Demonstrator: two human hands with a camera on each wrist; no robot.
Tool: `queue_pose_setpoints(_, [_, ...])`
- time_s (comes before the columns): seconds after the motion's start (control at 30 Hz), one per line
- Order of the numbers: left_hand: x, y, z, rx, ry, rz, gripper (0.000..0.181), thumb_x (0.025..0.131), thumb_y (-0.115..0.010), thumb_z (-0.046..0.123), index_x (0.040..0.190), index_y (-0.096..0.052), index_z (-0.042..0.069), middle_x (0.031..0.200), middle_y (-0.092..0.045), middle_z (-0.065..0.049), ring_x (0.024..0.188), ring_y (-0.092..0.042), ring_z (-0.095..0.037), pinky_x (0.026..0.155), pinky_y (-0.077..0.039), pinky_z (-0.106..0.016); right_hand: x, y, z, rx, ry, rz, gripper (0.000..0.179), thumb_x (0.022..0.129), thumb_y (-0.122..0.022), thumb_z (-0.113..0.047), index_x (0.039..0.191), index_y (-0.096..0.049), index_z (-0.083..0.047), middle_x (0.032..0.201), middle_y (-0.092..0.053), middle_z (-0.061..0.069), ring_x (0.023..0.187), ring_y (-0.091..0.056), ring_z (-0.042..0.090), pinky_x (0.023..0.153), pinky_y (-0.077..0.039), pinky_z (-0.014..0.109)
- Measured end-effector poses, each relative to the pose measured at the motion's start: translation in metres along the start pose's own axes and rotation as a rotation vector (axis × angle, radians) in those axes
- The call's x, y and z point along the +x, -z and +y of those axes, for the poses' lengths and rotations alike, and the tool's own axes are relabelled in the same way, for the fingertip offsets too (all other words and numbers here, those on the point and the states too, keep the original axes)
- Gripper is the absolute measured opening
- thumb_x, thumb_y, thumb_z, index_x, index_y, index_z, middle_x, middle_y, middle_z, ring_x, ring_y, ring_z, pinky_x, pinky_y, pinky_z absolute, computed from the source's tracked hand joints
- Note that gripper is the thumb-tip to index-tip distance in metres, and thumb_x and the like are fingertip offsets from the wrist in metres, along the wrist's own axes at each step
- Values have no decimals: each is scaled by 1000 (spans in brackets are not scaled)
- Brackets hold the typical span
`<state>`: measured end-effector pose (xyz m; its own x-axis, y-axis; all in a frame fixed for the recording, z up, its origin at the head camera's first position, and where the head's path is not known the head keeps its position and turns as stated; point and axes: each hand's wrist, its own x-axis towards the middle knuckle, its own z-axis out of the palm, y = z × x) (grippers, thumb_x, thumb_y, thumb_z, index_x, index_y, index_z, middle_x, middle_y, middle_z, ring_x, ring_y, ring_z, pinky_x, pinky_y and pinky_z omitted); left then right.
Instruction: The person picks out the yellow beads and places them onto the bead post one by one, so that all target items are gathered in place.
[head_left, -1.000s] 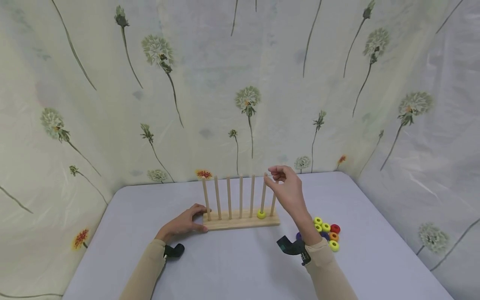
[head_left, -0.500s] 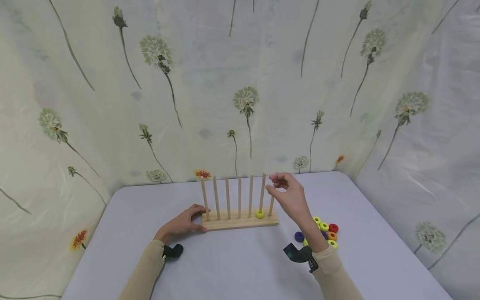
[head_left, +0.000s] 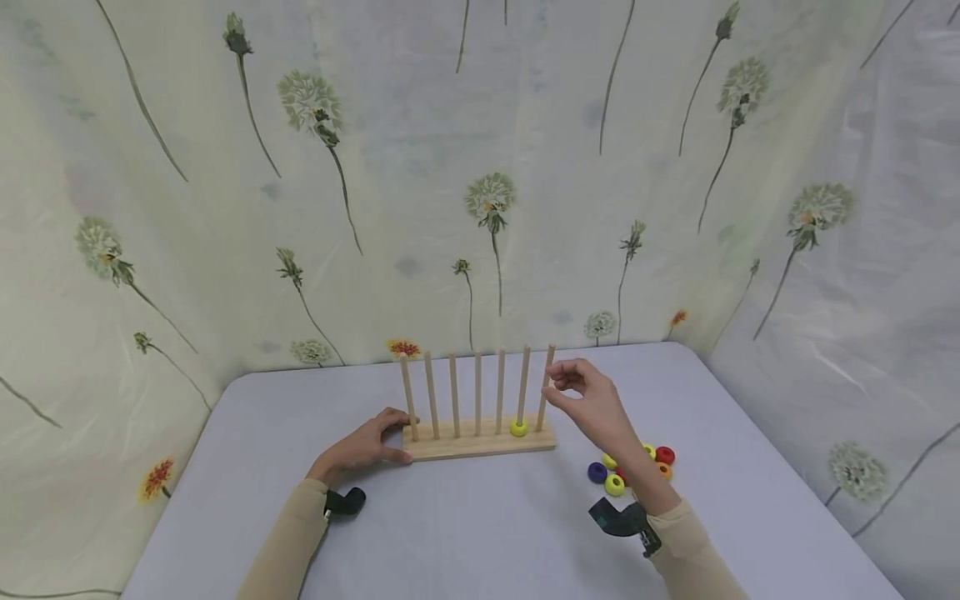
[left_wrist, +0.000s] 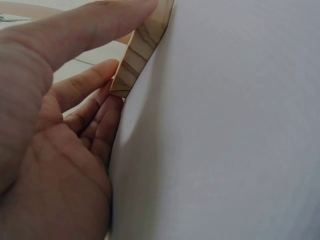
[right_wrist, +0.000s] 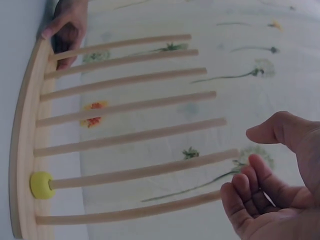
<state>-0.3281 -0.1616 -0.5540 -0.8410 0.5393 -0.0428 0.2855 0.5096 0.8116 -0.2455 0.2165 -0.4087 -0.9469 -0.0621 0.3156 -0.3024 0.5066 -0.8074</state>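
A wooden peg stand (head_left: 480,448) with several upright pegs sits on the table. At its left end my left hand (head_left: 367,442) grips the base, thumb on the near side and fingers behind; the left wrist view shows the base's end (left_wrist: 140,55) between them. One yellow bead (head_left: 518,428) lies at the bottom of the second peg from the right, also low on its peg in the right wrist view. My right hand (head_left: 596,408) hovers beside the rightmost peg (head_left: 547,387). Its fingers are loosely bent, thumb apart, and hold nothing.
Right of the stand, partly behind the right forearm, lie loose beads: a blue bead (head_left: 597,472), a yellow bead (head_left: 615,485), a red bead (head_left: 664,455), an orange bead (head_left: 665,472) and others. A flower-patterned curtain (head_left: 420,208) stands behind the white table (head_left: 465,533).
My right hand has moved right and down, away from the top of the second peg from the right, uncovering the rightmost peg. The left hand stays on the base.
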Motion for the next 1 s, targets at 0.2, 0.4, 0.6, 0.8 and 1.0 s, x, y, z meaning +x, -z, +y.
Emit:
queue_pose_setpoints(0.2, [1, 0, 0, -3, -4, -6, 66, 73, -83, 37, 130, -57, 18, 133, -46, -2, 128, -41, -22, 110, -29, -50, -10, 14, 11, -29, 17, -74, 34, 87, -72, -21, 114, -57, -7, 113, -60, 6, 103, -59, 22, 90, -46, 15])
queue_pose_setpoints(0.4, [0, 1, -1, -6, 8, -3, 67, 72, -84, 37, 130, -56, 18, 134, -45, -2, 127, -41, -22, 110, -29, -49, -22, 30, 29, -32, -7, -140, 34, 88, -72, -21, 115, -57, -8, 114, -60, 5, 105, -60, 22, 85, -47, 12])
queue_pose_setpoints(0.6, [-1, 1, 3, -3, -3, -1, 63, 76, -82, 27, 132, -55, 14, 135, -44, -6, 129, -40, -26, 110, -27, -51, -34, 45, 44, -28, 4, -202, 30, 88, -70, -16, 114, -56, -8, 115, -59, 6, 101, -58, 9, 82, -51, 18])
queue_pose_setpoints(0.8, [-2, 0, 2, -9, -3, 2, 63, 76, -82, 29, 131, -56, 15, 136, -44, -5, 129, -40, -25, 110, -29, -51, -47, 61, 64, -27, 14, -278, 31, 86, -73, -24, 111, -57, -13, 108, -59, 3, 99, -60, 12, 86, -50, 18])
queue_pose_setpoints(1.0, [-1, 0, 1, -5, 4, -5, 65, 74, -83, 36, 131, -56, 18, 134, -46, -2, 127, -41, -22, 109, -29, -49, -62, 75, 85, -26, -20, -390, 30, 87, -72, -23, 111, -57, -15, 110, -59, 2, 101, -59, 9, 85, -50, 20])
